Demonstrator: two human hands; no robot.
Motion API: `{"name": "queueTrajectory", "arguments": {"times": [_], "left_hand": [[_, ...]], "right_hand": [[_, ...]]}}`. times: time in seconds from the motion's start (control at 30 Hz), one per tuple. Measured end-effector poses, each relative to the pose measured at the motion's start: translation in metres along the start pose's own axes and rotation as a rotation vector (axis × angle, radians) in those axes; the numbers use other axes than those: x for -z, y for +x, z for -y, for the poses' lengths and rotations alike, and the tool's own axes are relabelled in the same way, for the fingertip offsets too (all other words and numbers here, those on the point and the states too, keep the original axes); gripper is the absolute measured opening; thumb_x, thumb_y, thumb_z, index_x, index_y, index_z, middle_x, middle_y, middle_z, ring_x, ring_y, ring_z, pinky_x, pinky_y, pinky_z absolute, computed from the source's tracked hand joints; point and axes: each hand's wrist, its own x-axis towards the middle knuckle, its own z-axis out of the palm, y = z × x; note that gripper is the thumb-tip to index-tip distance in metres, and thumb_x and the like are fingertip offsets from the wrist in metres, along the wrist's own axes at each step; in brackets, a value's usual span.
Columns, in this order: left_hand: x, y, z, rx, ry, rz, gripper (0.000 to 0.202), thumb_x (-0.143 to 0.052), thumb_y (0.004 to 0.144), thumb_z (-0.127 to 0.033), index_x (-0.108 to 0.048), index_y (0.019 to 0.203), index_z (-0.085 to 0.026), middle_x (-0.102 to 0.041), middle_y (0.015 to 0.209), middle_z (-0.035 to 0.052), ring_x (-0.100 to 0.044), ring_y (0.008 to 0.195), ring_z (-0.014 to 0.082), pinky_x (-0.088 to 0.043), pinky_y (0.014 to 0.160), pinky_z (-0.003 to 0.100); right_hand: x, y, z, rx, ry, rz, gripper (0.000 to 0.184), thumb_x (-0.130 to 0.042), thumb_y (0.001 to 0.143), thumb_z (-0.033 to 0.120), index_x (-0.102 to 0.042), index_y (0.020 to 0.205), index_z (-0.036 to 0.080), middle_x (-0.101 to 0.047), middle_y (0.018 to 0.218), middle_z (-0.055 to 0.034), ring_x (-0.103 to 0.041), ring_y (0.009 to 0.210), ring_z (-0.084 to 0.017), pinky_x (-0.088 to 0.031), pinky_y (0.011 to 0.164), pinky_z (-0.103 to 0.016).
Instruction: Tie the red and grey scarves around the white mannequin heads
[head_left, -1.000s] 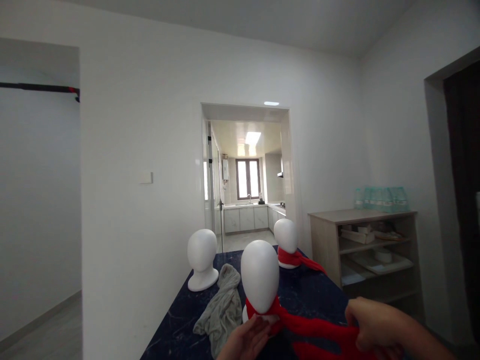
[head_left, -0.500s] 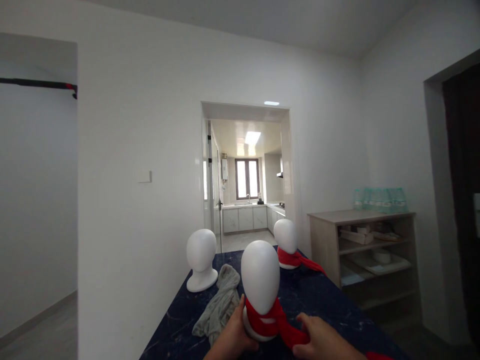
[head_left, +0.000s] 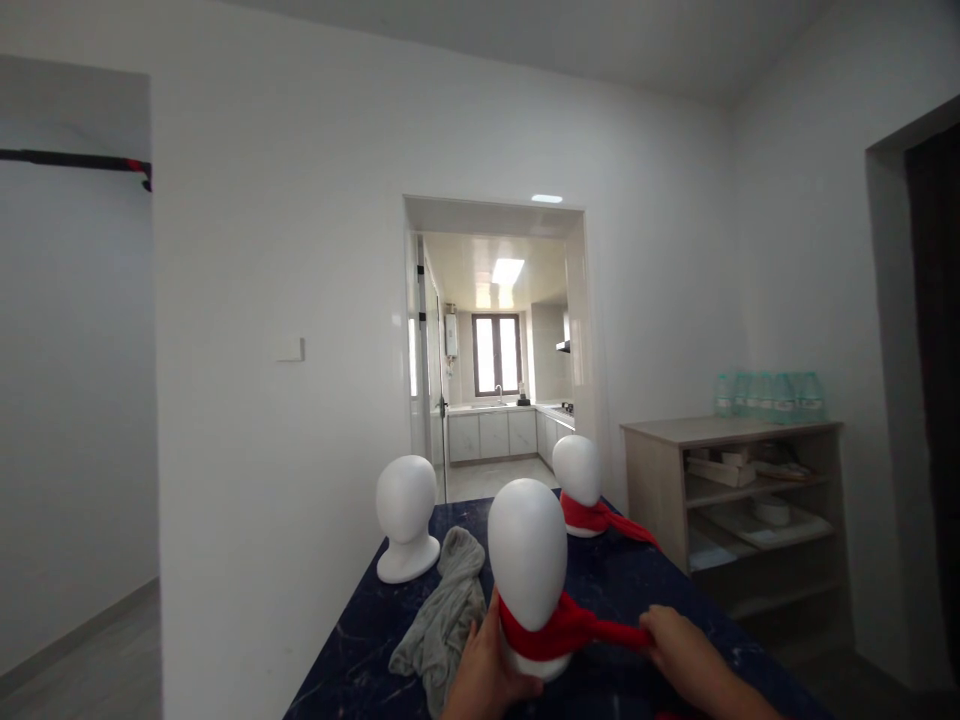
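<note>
A white mannequin head (head_left: pixel 527 545) stands nearest me on the table, with a red scarf (head_left: pixel 551 630) wrapped round its neck. My left hand (head_left: pixel 491 668) grips the neck and base from the left, its thumb up against the scarf's edge. Off to the right, my right hand (head_left: pixel 679 645) is closed on one end of the scarf, which stretches taut from the neck. A crumpled grey scarf (head_left: pixel 444 610) lies left of my left hand. Behind it stands a bare white mannequin head (head_left: pixel 406 515). A third mannequin head (head_left: pixel 577 468), farther back, wears another red scarf (head_left: pixel 589 515).
The dark blue marbled table (head_left: pixel 360 650) runs away from me toward a doorway into a kitchen. A wooden shelf unit (head_left: pixel 656 490) stands beyond its right side, with several plastic bottles (head_left: pixel 772 397) on top. A white wall (head_left: pixel 285 450) is at the left.
My right hand has moved right and slightly up, pulling the scarf end out straight from the neck. My left hand still holds the head; the whole view has shifted slightly.
</note>
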Motion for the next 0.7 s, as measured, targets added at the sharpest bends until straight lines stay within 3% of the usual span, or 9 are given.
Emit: {"name": "queueTrajectory", "arguments": {"times": [0.1,0.2,0.3,0.37,0.47,0.57,0.63,0.7], "left_hand": [[-0.003,0.0,0.003,-0.011,-0.009,-0.034,0.151,-0.098,0.046,-0.022,-0.019,0.175,-0.032,-0.054,0.17,0.0166,-0.041,0.162,0.0464,-0.003,0.14,0.064],[-0.003,-0.001,0.002,-0.014,-0.007,-0.042,0.149,-0.098,0.046,-0.024,-0.023,0.174,-0.031,-0.054,0.17,0.0166,-0.042,0.161,0.0462,-0.009,0.14,0.063],[-0.002,-0.001,0.002,-0.026,-0.005,-0.039,0.149,-0.098,0.047,-0.024,-0.022,0.175,-0.03,-0.054,0.17,0.0171,-0.042,0.162,0.0449,-0.005,0.14,0.064],[-0.002,0.0,0.003,-0.024,-0.006,-0.017,0.15,-0.099,0.047,-0.026,-0.021,0.175,-0.033,-0.053,0.171,0.0155,-0.041,0.163,0.0439,-0.001,0.141,0.062],[-0.005,0.002,0.008,-0.007,0.017,-0.021,0.151,-0.1,0.044,-0.03,-0.023,0.174,-0.035,-0.052,0.172,0.0143,-0.041,0.163,0.0445,-0.005,0.141,0.06],[-0.008,0.004,0.013,-0.01,0.046,-0.041,0.15,-0.1,0.043,-0.032,-0.025,0.174,-0.035,-0.052,0.172,0.0122,-0.04,0.163,0.0443,-0.01,0.142,0.055],[-0.008,0.003,0.014,-0.02,0.046,-0.039,0.15,-0.1,0.043,-0.034,-0.026,0.173,-0.035,-0.054,0.171,0.0109,-0.042,0.162,0.0434,-0.012,0.142,0.052],[-0.007,0.002,0.012,-0.025,0.03,-0.049,0.149,-0.099,0.043,-0.03,-0.026,0.173,-0.031,-0.057,0.169,0.0128,-0.044,0.16,0.0441,-0.014,0.142,0.052]], "right_hand": [[0.022,0.005,-0.034,-0.026,-0.093,-0.02,0.035,-0.053,0.092,0.001,-0.082,0.093,0.02,-0.083,0.106,-0.013,-0.081,0.097,-0.03,-0.048,0.079,-0.035],[0.042,0.012,-0.06,-0.057,-0.122,-0.075,0.043,-0.043,0.092,-0.004,-0.081,0.091,0.016,-0.082,0.107,-0.0214,-0.081,0.099,-0.036,-0.049,0.084,-0.041],[0.062,0.023,-0.082,-0.107,-0.062,-0.131,0.034,-0.048,0.09,-0.001,-0.077,0.085,0.015,-0.081,0.107,-0.0272,-0.079,0.103,-0.041,-0.05,0.086,-0.044],[0.075,0.032,-0.094,-0.136,0.021,-0.155,0.022,-0.057,0.087,0.005,-0.073,0.081,0.018,-0.082,0.102,-0.0245,-0.078,0.1,-0.038,-0.051,0.084,-0.042],[0.089,0.045,-0.109,-0.163,0.189,-0.137,0.01,-0.059,0.086,0.016,-0.067,0.082,0.022,-0.08,0.081,-0.0115,-0.078,0.078,-0.027,-0.053,0.071,-0.033],[0.097,0.05,-0.126,-0.171,0.318,-0.094,0.018,-0.052,0.087,0.024,-0.068,0.096,0.023,-0.069,0.062,0.0012,-0.066,0.055,-0.018,-0.052,0.062,-0.028],[0.105,0.05,-0.142,-0.167,0.316,-0.053,0.021,-0.054,0.084,0.028,-0.071,0.095,0.023,-0.062,0.056,0.0044,-0.058,0.048,-0.017,-0.05,0.058,-0.028],[0.118,0.048,-0.16,-0.164,0.253,-0.032,0.009,-0.064,0.074,0.027,-0.071,0.078,0.023,-0.062,0.056,0.0019,-0.06,0.052,-0.019,-0.046,0.058,-0.029]]}}
